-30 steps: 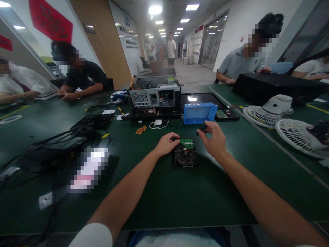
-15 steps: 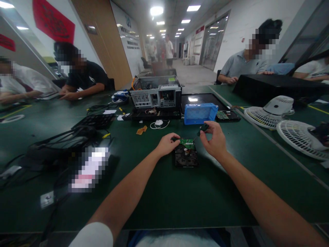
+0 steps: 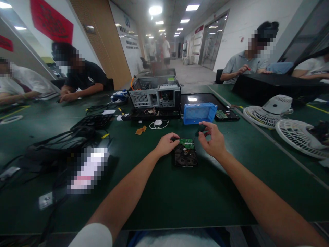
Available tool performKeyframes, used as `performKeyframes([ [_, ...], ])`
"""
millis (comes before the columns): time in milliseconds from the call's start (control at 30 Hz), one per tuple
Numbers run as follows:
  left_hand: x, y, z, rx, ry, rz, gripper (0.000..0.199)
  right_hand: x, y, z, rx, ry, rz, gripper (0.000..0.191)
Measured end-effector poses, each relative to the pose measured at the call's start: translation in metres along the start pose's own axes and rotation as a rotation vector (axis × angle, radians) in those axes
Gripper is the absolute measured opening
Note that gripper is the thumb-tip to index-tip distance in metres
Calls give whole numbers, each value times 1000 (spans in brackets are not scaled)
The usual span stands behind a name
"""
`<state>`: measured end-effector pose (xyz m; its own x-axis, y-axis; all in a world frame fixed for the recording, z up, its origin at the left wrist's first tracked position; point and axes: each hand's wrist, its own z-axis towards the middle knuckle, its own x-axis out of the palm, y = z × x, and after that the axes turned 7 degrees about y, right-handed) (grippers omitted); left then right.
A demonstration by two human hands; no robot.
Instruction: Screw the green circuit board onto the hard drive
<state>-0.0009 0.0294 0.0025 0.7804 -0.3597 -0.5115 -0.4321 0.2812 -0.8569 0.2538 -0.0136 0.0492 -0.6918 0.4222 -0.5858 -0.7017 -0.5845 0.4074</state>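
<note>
Your counter [image 3: 205, 206] looks smooth, with a dim shine. Your hard drive [image 3: 185, 159] looks like dark, dull metal. The blue bin [image 3: 199, 114] and the 2 white fan guards [image 3: 257, 115] look like plastic. The computer case [image 3: 140, 98] is metal, and your white sleeve [image 3: 95, 236] is cloth.

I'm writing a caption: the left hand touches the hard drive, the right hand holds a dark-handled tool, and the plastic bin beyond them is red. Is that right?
The plastic bin is blue, not red, as the head view shows. The left hand touches the hard drive and the right hand holds a dark-handled tool.
</note>
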Motion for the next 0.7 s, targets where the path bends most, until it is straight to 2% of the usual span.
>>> performKeyframes([
  [233,3,5,2,23,-19,0,28,4,-8,0,27,-60,-48,48],
  [467,1,-1,-1,16,-1,-21,28,6,-9,0,-30,-30,-12,48],
  [700,2,2,2,10,-13,-13,28,13,-9,0,-42,-87,132,51],
])
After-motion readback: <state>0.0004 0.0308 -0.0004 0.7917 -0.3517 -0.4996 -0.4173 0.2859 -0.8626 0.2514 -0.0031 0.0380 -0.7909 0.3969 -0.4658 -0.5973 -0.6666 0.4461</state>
